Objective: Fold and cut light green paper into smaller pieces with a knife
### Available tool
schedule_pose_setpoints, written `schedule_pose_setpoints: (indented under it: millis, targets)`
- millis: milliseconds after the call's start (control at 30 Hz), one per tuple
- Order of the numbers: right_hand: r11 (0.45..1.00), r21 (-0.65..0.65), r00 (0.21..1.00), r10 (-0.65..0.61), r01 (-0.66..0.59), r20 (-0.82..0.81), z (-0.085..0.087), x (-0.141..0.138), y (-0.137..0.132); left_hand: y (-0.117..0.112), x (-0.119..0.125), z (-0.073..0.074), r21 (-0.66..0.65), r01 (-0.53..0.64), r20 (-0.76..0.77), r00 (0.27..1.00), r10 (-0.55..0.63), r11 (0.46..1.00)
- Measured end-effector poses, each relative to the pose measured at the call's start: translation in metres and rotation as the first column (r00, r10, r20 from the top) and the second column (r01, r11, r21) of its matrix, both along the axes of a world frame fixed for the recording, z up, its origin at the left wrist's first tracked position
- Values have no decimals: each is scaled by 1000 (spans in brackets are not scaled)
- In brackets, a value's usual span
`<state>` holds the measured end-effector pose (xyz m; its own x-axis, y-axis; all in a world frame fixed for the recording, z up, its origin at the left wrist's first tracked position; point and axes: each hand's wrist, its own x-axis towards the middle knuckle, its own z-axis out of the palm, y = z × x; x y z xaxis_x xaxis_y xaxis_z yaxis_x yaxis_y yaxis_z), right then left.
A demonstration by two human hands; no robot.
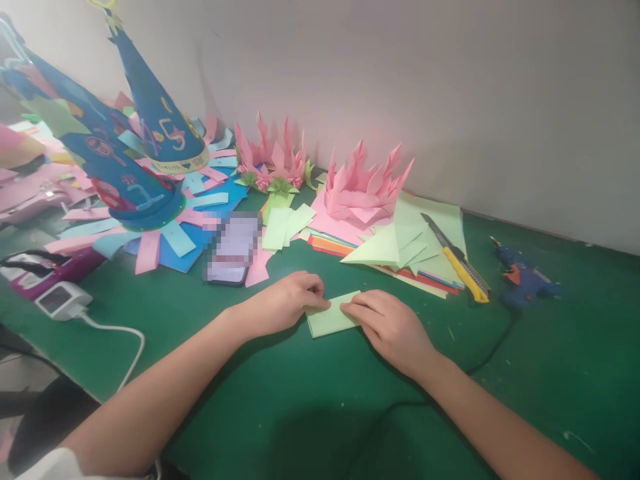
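Observation:
A light green folded paper [332, 321] lies on the green tabletop in front of me. My left hand [286, 301] is at its upper left edge, fingers curled and the thumb pressed on the paper. On the paper's right end, my right hand [389, 327] has its fingers pressed together, the tips on the top surface and part of the paper hidden beneath. Behind the hands are a few light green paper strips [277, 229] and a pink folded paper crown [361, 193] standing on stacked coloured sheets.
A yellow box cutter [463, 270] lies with its blade out on green sheets [450, 220]. Right of it is a blue glue gun [525, 277] with a cable. A phone [233, 247], decorated blue cone hats [157, 113], a second pink crown [273, 157] and a white charger [63, 300] are to the left.

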<state>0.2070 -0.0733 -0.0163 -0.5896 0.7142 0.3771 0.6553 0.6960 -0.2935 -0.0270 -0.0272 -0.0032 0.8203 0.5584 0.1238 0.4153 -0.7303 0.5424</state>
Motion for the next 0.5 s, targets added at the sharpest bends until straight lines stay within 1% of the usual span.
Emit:
schedule_pose_setpoints:
  millis: [100,200,300,500]
  targets:
    - [997,-10,997,77,-77,8,2,0,-1,4,-3,1,-3,20,0,1000,-20,1000]
    - [989,-32,983,147,-144,107,5,-2,-3,8,-5,1,-21,28,10,1000,-28,999]
    - [987,-57,972,159,-151,173,7,-4,-4,11,-7,2,-35,23,7,1000,-23,999]
    - [988,-64,968,153,-142,200,9,-5,-4,10,-7,5,-38,14,-25,1000,-15,999]
